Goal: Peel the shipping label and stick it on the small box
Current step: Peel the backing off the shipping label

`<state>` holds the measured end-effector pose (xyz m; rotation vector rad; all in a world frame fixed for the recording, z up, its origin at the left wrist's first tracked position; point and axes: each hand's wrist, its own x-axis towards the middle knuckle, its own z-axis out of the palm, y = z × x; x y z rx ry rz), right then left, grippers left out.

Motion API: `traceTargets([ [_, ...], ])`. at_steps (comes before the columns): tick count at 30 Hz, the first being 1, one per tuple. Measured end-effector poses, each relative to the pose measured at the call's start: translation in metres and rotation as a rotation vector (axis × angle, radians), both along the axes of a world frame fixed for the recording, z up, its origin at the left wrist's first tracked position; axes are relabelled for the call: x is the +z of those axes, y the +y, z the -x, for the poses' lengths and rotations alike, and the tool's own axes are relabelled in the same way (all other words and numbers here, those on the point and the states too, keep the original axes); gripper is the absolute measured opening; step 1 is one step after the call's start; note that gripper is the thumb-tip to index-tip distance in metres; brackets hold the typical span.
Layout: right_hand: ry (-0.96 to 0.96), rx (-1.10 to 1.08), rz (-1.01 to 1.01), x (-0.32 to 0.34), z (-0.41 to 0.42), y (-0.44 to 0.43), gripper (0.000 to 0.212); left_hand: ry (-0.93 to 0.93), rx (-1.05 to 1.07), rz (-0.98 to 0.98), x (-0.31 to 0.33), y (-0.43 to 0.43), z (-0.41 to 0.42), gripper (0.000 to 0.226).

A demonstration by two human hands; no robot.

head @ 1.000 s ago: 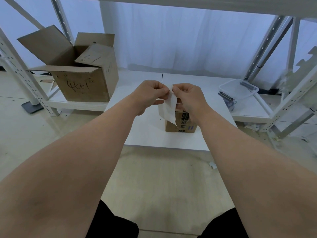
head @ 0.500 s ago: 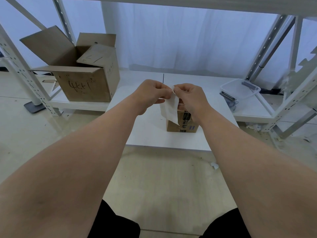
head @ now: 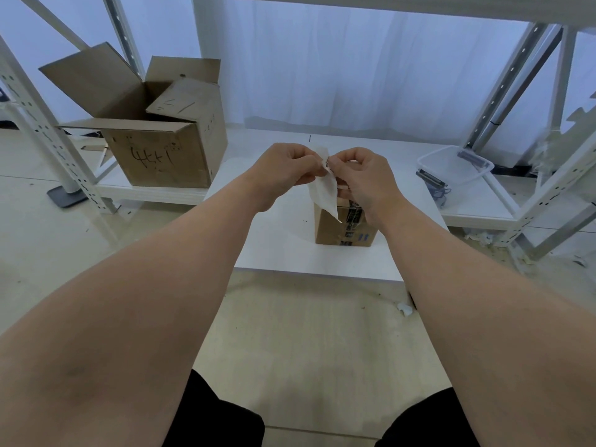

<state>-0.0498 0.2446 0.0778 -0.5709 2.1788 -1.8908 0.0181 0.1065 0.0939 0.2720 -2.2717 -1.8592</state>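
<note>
A small brown cardboard box (head: 332, 229) with dark tape and printed marks stands on the low white table (head: 277, 233). Above it hangs the white shipping label (head: 324, 193), held by its top edge. My left hand (head: 288, 167) and my right hand (head: 361, 179) both pinch that top edge, fingertips almost touching, and a bit of print shows between them. The label's lower corner dangles in front of the box's top left. My right hand and wrist hide the box's top and right side.
A large open cardboard box (head: 161, 140) with handwriting sits on the shelf board at the left. A clear plastic tub (head: 454, 166) with dark clips lies at the right. White metal rack posts (head: 48, 124) stand on both sides, and a white curtain hangs behind.
The top edge of the label has parted a little between my fingertips, showing print. Both hands stay over the box in nearly the same place.
</note>
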Motion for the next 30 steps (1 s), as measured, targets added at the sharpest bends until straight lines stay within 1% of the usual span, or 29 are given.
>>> traceTargets([
  [5, 0.042, 0.002, -0.008, -0.0005, -0.0009, 0.0004, 0.008, 0.004, -0.001, -0.067, 0.0012, 0.0022, 0.0015, 0.016],
  [8, 0.045, 0.009, 0.005, -0.0005, -0.002, 0.0003, 0.011, -0.009, 0.0, -0.044, -0.0009, 0.001, 0.0024, 0.028],
  [12, 0.061, -0.012, -0.018, -0.0011, -0.0012, -0.0002, 0.007, 0.002, -0.011, -0.021, -0.0015, 0.0015, 0.0004, 0.01],
  [14, 0.073, -0.019, -0.019, -0.0014, -0.001, -0.0007, 0.008, 0.011, -0.017, -0.034, -0.0017, 0.0007, 0.0002, 0.009],
  [18, 0.234, -0.078, -0.11, 0.0002, -0.0019, -0.0021, 0.009, 0.01, -0.014, -0.025, -0.0037, 0.0, 0.0003, 0.009],
  [20, 0.262, -0.066, -0.152, 0.0002, -0.0015, -0.0019, 0.008, 0.017, 0.013, -0.022, -0.0047, -0.0005, 0.0006, 0.009],
  [22, 0.253, -0.027, -0.16, 0.0, -0.0019, -0.0013, 0.006, 0.029, 0.041, -0.024, -0.0051, -0.0012, 0.0008, 0.01],
  [27, 0.172, 0.036, -0.064, 0.0032, -0.0073, -0.0017, 0.008, 0.04, 0.052, -0.023, -0.006, -0.0032, 0.0008, 0.011],
  [30, 0.153, 0.045, -0.024, 0.0046, -0.0082, -0.0017, 0.003, 0.041, 0.051, -0.019, -0.0058, -0.0052, 0.0009, 0.011],
])
